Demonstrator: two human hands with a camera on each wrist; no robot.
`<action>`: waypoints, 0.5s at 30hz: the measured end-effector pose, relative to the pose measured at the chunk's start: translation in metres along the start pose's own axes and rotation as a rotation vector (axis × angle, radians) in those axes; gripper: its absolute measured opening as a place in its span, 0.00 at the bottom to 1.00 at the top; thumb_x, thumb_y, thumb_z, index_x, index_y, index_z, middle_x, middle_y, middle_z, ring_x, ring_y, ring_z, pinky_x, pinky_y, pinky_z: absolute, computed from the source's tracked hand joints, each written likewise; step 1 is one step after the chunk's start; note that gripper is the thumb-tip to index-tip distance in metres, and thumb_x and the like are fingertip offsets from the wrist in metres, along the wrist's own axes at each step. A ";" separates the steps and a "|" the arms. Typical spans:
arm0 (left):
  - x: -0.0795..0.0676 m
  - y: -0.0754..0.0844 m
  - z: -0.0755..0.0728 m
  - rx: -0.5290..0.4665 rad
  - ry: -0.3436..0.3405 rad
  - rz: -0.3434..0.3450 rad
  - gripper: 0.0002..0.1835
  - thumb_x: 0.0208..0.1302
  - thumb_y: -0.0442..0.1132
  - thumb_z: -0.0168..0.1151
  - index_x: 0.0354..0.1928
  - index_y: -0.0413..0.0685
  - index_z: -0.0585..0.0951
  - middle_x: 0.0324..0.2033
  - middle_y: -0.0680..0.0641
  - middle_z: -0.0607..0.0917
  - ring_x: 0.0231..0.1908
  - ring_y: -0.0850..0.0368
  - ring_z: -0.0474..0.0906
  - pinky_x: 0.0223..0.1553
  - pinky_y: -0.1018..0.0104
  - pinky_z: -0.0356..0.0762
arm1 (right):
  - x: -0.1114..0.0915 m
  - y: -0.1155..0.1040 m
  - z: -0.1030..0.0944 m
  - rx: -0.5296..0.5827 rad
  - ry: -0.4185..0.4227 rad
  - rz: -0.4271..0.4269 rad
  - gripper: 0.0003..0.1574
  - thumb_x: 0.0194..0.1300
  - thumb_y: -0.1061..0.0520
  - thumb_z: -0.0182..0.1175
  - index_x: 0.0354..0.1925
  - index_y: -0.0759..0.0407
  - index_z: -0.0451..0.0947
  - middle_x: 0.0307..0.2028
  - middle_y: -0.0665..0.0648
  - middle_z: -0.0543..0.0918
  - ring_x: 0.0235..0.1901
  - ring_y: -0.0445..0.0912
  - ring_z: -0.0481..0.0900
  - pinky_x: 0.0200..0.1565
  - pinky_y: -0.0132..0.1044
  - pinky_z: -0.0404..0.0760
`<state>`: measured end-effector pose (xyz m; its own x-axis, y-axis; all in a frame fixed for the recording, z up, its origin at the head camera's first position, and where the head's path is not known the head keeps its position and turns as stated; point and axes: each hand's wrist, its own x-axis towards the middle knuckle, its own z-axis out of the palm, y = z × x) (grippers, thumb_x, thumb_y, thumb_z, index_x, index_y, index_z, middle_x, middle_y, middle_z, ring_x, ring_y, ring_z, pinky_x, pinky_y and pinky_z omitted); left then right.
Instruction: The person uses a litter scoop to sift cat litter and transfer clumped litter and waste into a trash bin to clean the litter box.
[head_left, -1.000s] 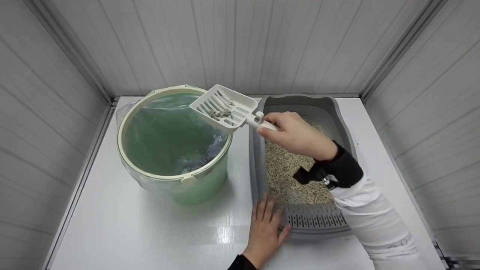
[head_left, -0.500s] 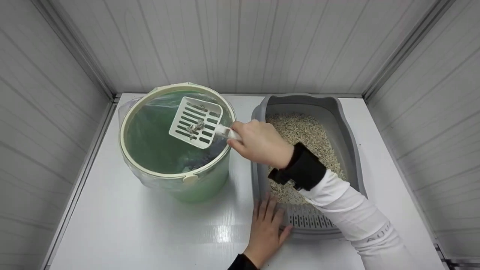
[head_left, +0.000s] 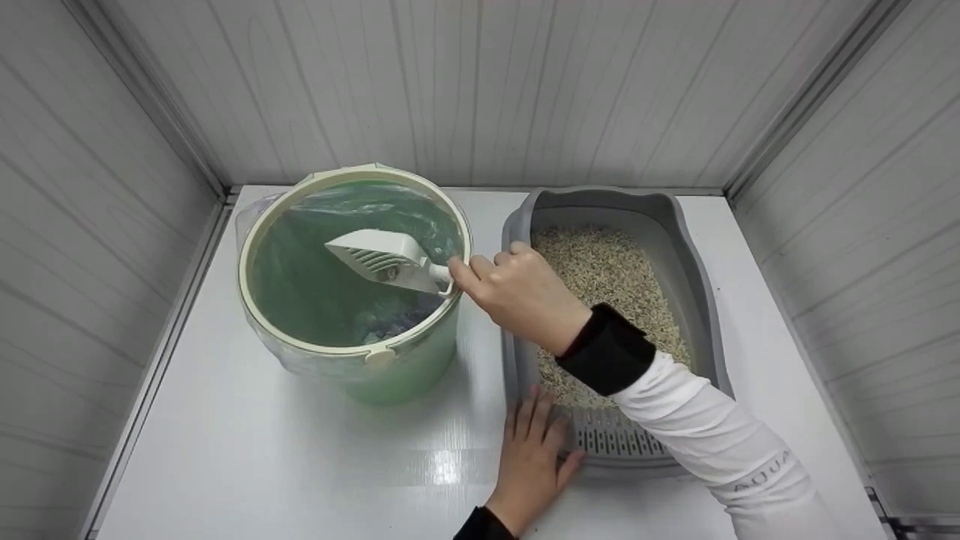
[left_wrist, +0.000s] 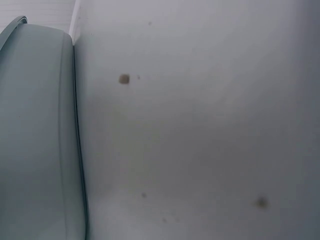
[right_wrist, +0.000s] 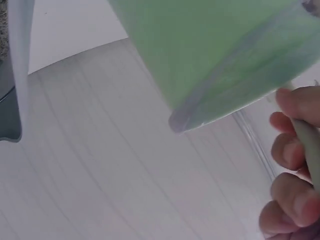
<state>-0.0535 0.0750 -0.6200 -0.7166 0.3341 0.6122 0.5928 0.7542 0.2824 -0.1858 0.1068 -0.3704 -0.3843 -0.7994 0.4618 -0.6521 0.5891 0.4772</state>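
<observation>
While the right hand (head_left: 525,292) is gripping the scoop (head_left: 375,259) by its handle, fingers curling round it, the slotted pan is hanging steeply tilted over the mouth of the bucket (head_left: 405,386), just by its right rim. Bucket is standing toward the table's (head_left: 217,450) left edge, clear bag (head_left: 304,365) lining it and hanging over the rim. Tray (head_left: 703,292) is sitting toward the right edge, holding litter (head_left: 607,292). Left hand (head_left: 529,454) is resting on the tray's near-left corner, fingers spreading.

The scoop (head_left: 379,241) is white, bucket (head_left: 409,379) green, tray (head_left: 517,352) grey, litter (head_left: 619,281) speckled tan.
</observation>
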 end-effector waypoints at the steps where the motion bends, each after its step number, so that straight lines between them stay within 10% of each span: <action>1: 0.000 0.000 0.000 0.000 0.000 -0.001 0.22 0.69 0.61 0.41 0.50 0.55 0.72 0.64 0.43 0.66 0.69 0.44 0.55 0.61 0.45 0.61 | -0.001 0.001 0.000 0.002 0.004 -0.013 0.11 0.67 0.58 0.54 0.46 0.58 0.77 0.20 0.51 0.77 0.12 0.42 0.68 0.18 0.33 0.61; 15: 0.000 0.000 -0.003 -0.010 -0.070 -0.033 0.24 0.68 0.61 0.44 0.55 0.55 0.72 0.67 0.44 0.64 0.71 0.46 0.50 0.65 0.47 0.55 | -0.015 0.018 0.001 0.089 0.132 0.062 0.10 0.65 0.57 0.58 0.45 0.55 0.80 0.19 0.50 0.77 0.13 0.42 0.68 0.19 0.34 0.62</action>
<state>-0.0525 0.0738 -0.6178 -0.7592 0.3484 0.5497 0.5721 0.7599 0.3086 -0.1922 0.1291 -0.3698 -0.3397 -0.7362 0.5853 -0.6874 0.6191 0.3797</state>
